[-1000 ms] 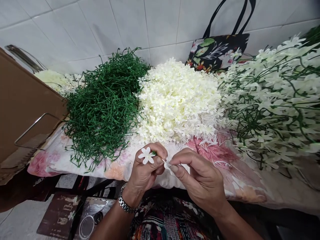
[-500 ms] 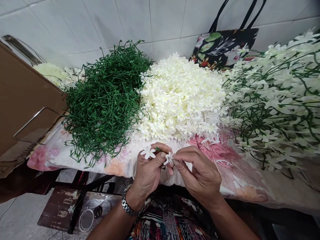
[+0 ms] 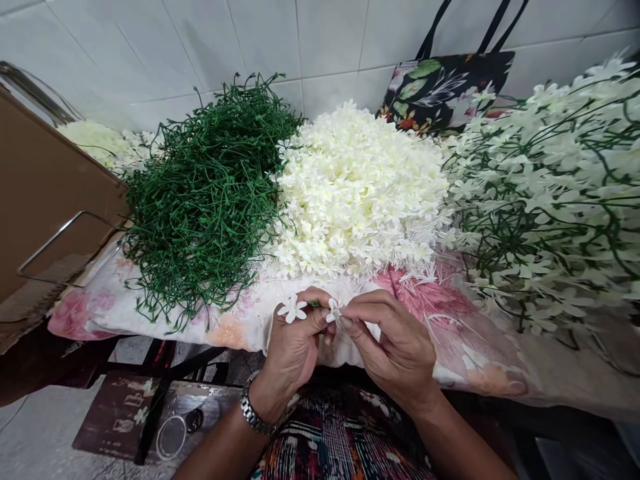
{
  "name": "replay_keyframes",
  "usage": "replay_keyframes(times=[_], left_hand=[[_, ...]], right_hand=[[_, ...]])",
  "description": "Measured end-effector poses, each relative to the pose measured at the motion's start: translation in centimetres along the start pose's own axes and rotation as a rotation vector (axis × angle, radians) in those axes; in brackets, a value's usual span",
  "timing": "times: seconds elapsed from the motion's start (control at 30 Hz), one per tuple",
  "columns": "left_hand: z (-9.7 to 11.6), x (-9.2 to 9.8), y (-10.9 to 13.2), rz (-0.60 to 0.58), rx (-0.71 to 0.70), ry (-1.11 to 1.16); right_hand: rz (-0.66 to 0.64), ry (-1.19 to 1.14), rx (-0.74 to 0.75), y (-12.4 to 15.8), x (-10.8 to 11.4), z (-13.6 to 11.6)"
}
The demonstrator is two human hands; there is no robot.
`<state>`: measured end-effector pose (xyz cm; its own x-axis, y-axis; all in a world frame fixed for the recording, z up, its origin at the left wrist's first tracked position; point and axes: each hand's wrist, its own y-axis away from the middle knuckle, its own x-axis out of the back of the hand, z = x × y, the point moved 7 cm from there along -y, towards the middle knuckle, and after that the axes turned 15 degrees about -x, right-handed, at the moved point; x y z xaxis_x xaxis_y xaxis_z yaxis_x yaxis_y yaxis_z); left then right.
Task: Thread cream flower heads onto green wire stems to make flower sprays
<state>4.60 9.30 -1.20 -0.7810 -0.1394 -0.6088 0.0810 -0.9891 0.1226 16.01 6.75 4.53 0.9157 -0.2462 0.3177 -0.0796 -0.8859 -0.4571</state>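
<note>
Between thumb and fingers, my left hand (image 3: 297, 337) pinches a green artificial stem (image 3: 315, 303), most of which the fingers hide. One white artificial flower (image 3: 292, 309) shows at the left of that hand. My right hand (image 3: 393, 340) is closed in a pinch on a second small white flower (image 3: 333, 312), held close against the left fingertips. Whether this flower is seated on the stem I cannot tell. Just beyond the hands lies a heap of loose white flowers (image 3: 360, 193). A pile of bare green stems (image 3: 210, 200) is to its left.
Stems bearing white flowers (image 3: 560, 200) are heaped at the right. A floral cloth (image 3: 235, 333) covers the table. A cardboard box (image 3: 50, 200) stands at the left, a floral bag (image 3: 445, 90) against the tiled wall. Below the table is a brown board (image 3: 113, 420).
The second flower has turned, its petals facing more upward between my fingertips. Both hands keep their grip. The whole view has shifted slightly.
</note>
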Motion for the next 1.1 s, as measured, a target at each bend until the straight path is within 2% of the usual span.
replay_keyframes(times=[0.23, 0.6, 0.77, 0.87, 0.97, 1.1], left_hand=[[-0.5, 0.4, 0.2, 0.011, 0.057, -0.012], [0.5, 1.1, 0.2, 0.029, -0.132, -0.167], [0.8, 1.4, 0.1, 0.020, -0.171, -0.159], [1.1, 1.6, 0.1, 0.030, -0.175, -0.163], [1.7, 1.6, 0.3, -0.016, -0.259, -0.254], [2.3, 1.1, 0.7, -0.150, -0.412, -0.380]], right_hand=[[-0.020, -0.016, -0.017, 0.0, -0.1, -0.1], [-0.058, 0.016, 0.010, 0.3, -0.9, -0.1], [-0.188, 0.031, -0.049, 0.0, -0.9, 0.0], [-0.212, 0.064, -0.097, -0.2, -0.6, 0.2], [-0.239, 0.114, -0.109, -0.2, -1.0, 0.4], [-0.206, 0.091, -0.093, -0.1, -1.4, 0.3]])
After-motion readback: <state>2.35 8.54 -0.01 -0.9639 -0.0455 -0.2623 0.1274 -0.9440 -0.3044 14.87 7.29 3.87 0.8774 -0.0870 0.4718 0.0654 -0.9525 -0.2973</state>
